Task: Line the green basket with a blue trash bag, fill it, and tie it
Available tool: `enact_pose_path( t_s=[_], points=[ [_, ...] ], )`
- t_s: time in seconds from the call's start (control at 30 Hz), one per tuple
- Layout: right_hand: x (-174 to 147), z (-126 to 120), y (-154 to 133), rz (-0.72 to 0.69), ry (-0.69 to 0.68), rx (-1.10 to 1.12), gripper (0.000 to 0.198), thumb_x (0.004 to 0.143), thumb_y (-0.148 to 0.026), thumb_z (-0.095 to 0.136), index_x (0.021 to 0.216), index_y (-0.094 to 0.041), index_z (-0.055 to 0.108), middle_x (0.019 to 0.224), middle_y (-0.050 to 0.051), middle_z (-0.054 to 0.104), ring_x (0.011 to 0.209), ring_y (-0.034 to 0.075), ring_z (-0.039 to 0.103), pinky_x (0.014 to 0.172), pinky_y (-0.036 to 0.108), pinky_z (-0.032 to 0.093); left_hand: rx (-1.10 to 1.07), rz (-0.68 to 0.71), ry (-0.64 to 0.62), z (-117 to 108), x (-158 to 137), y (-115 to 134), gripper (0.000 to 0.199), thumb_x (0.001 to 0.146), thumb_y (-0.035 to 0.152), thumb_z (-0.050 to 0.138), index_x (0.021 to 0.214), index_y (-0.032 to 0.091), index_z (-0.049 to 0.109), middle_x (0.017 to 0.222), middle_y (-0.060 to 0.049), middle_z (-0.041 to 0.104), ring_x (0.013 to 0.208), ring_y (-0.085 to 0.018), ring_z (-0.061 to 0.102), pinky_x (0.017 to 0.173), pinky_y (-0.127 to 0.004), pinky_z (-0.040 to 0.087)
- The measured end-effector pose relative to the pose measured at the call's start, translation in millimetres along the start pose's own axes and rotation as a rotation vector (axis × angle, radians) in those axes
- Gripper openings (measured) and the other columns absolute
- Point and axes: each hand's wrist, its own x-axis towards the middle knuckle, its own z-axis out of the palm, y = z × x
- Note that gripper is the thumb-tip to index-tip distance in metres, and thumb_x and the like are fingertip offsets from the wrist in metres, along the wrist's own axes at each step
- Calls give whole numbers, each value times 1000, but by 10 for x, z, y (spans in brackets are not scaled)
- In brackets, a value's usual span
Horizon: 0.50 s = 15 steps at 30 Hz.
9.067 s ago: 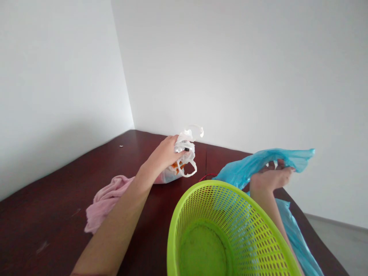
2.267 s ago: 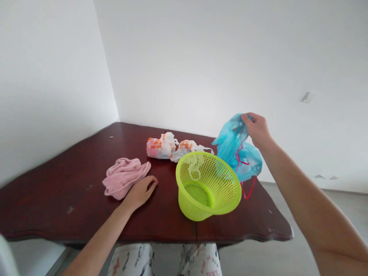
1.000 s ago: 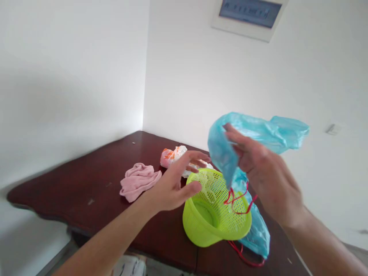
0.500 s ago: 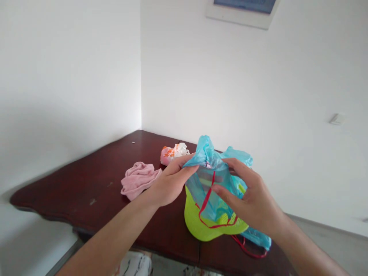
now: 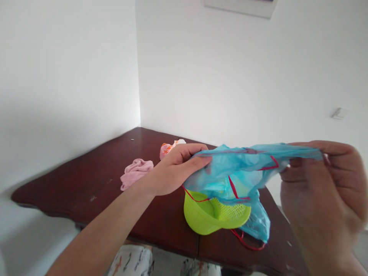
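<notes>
1. Stretching a blue plastic bag [image 5: 224, 165] out between both hands, right of centre in the frame, above a green basket [image 5: 198, 221].
2. Pinching the left end of the bag's upper edge with the left hand [image 5: 175, 170], thumb on the near side, other fingers partly behind the film.
3. Gripping the opposite end, at the right of the frame, with the right hand [image 5: 330, 195], fingers curled and closed with the thumb on the plastic; too blurred there to tell each fingertip apart.
4. Displaying a red drawstring [image 5: 233, 187] on the bag, with a loose length hanging from the left end across the view of the basket's mouth.
5. Working, by the look of it, on spreading the bag's edge; unable to tell whether the layers are parted.
6. Calling next, in all likelihood, for an even pull on both ends, a thumb slipped between the layers, and care not to snag the drawstring.
7. Noting, at lower right beside the basket, a further stretch of blue plastic [image 5: 257, 224] with a red cord [image 5: 250, 247].
8. Noting too, left of centre on the dark surface [image 5: 71, 191], a pink cloth [image 5: 135, 174], plus a white-and-orange bundle [image 5: 166, 148] beyond the left hand.
</notes>
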Motion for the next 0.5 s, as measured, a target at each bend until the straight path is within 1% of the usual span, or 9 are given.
enact_pose_path(
  t_s=[0.07, 0.13, 0.17, 0.2, 0.27, 0.3, 0.37, 0.43, 0.5],
  points=[
    [-60, 16, -70, 43, -194, 30, 21, 115, -59, 72, 122, -41, 81, 113, 5, 81, 103, 32, 84, 79, 46, 75, -36, 6, -32, 81, -20, 55, 47, 109, 67, 84, 101, 20, 87, 90, -3, 75, 77, -16, 63, 63, -24, 49],
    [-128, 39, -74, 59, -411, -55, 39, 110, -67, 78, 139, -42, 79, 127, 9, 83, 109, 35, 84, 78, 47, 75, -73, 9, -73, 182, -24, 139, 46, 111, 66, 82, 103, 21, 88, 94, -5, 77, 80, -17, 66, 65, -25, 53],
    [-158, 54, -55, 49, -474, -108, 45, 105, -63, 86, 144, -42, 78, 130, 9, 83, 108, 35, 84, 74, 44, 74, -87, 13, -98, 231, -23, 186, 45, 112, 65, 81, 104, 21, 88, 96, -5, 78, 82, -17, 67, 67, -25, 55],
    [-177, 67, -29, 41, -501, -153, 45, 102, -53, 92, 143, -42, 77, 129, 8, 84, 103, 33, 84, 69, 41, 72, -98, 16, -117, 273, -22, 232, 43, 112, 64, 82, 105, 21, 88, 97, -5, 78, 83, -18, 68, 68, -25, 56],
    [-173, 79, 23, 41, -498, -192, 32, 100, -37, 92, 130, -40, 81, 113, 5, 85, 89, 29, 82, 60, 35, 65, -111, 30, -139, 325, -23, 323, 40, 110, 62, 84, 105, 23, 88, 94, -4, 77, 80, -17, 67, 66, -25, 56],
    [-146, 74, 38, 42, -474, -197, 23, 101, -33, 89, 122, -38, 82, 102, 3, 84, 80, 26, 78, 56, 33, 60, -120, 34, -138, 331, -25, 367, 39, 109, 62, 86, 105, 23, 88, 90, -3, 75, 76, -16, 65, 64, -25, 55],
    [-50, 38, 33, 22, -385, -227, 14, 99, -31, 88, 113, -33, 85, 89, 1, 81, 67, 22, 71, 51, 30, 53, -153, 17, -116, 301, -28, 457, 41, 106, 64, 88, 103, 23, 87, 83, -2, 72, 70, -15, 64, 59, -24, 54],
    [76, -21, -12, -21, -253, -294, 11, 97, -32, 89, 108, -31, 88, 86, 1, 80, 64, 19, 67, 50, 28, 48, -189, -22, -75, 222, -29, 551, 45, 104, 67, 88, 99, 22, 84, 76, 0, 68, 64, -14, 63, 55, -24, 52],
    [204, -84, -70, -96, -138, -380, 9, 95, -30, 88, 103, -28, 90, 88, 2, 81, 66, 18, 68, 52, 28, 47, -191, -51, -17, 111, -24, 642, 48, 104, 68, 87, 94, 21, 81, 70, 1, 64, 59, -13, 62, 51, -23, 51]
  ],
)
